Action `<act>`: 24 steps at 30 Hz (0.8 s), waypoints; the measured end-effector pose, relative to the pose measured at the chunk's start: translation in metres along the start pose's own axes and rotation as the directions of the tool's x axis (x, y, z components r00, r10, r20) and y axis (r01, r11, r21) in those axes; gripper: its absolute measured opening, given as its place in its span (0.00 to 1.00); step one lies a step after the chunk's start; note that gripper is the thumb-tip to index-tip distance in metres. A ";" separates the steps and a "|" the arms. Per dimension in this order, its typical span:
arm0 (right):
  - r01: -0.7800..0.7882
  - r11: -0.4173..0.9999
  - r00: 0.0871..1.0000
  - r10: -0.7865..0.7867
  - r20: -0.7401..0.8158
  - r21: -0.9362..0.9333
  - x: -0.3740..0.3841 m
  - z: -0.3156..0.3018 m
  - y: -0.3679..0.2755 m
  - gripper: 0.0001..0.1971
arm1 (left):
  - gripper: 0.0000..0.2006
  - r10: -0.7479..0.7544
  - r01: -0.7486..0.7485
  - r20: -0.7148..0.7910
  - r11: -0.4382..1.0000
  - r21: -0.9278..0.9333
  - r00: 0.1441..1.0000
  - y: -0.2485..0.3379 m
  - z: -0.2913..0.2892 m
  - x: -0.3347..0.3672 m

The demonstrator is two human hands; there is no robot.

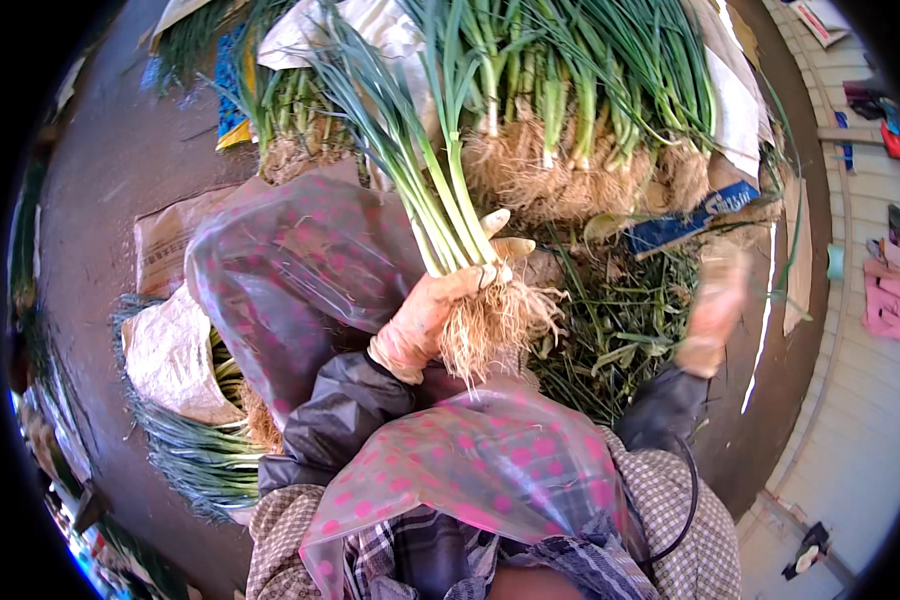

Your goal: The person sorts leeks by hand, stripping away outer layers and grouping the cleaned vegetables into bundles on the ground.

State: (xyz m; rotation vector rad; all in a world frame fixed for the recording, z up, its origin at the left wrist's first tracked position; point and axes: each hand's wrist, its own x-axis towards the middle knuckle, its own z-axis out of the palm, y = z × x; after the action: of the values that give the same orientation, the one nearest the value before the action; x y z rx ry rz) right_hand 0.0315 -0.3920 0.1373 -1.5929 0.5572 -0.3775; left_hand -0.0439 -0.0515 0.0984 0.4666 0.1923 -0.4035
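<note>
A small bunch of green onions (pixel 444 213) is gripped in my gloved left hand (pixel 422 318), closed round the white stalks just above the roots. The leaves point up and away to the far left, and the tangled pale roots hang below my fingers. My gloved right hand (pixel 715 305) is off to the right, beyond a heap of leaf trimmings (pixel 615 335). Motion smears its fingers, so whether it holds anything does not show. In front of me lies a large pile of green onions (pixel 570 110), roots facing me.
Another wrapped bundle (pixel 205 445) of onions lies at my left, and a smaller clump (pixel 305 115) stands at the far left. A plastic sheet with pink dots (pixel 300 250) covers my legs. A blue printed bag (pixel 690 217) edges the pile, beside brown floor (pixel 100 200).
</note>
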 end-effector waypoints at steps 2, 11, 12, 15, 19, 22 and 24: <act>-0.010 0.898 0.930 0.171 0.327 -0.440 -0.069 0.041 -0.014 0.23 | 0.34 -0.084 0.084 0.007 0.995 0.049 0.996 -0.001 -0.002 0.013; 0.903 0.419 0.286 -0.424 0.860 -0.094 -0.100 0.105 0.058 0.16 | 0.21 -0.098 0.100 -0.029 0.992 0.073 0.995 -0.028 -0.011 0.028; 0.784 0.612 0.406 -0.381 0.831 -0.103 -0.105 0.109 0.065 0.11 | 0.21 -0.211 0.208 -0.029 0.975 -0.082 0.977 -0.025 -0.009 0.023; 0.052 0.958 0.783 0.137 0.607 -0.284 -0.077 0.111 0.077 0.14 | 0.23 -0.350 0.385 0.170 0.885 -0.261 0.921 -0.010 0.000 0.011; 0.162 0.740 0.972 -0.006 0.234 -0.653 0.044 0.089 0.067 0.20 | 0.12 0.168 -0.100 0.212 0.950 -0.296 0.963 -0.007 0.021 0.002; 0.579 0.084 0.659 -0.633 0.406 -0.811 0.120 0.087 0.043 0.24 | 0.10 -0.031 0.020 -0.041 0.971 -0.236 0.999 -0.002 -0.006 0.000; 0.535 -0.079 0.734 -0.449 0.509 -0.841 0.151 0.102 0.035 0.29 | 0.10 -0.063 0.040 -0.119 0.982 -0.184 0.991 -0.001 -0.019 0.005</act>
State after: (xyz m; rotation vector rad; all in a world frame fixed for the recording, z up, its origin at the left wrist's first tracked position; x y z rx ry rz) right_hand 0.2079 -0.3933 0.0794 -3.2141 -0.0133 -0.5486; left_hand -0.0417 -0.0452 0.0799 0.3080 0.3595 -0.4041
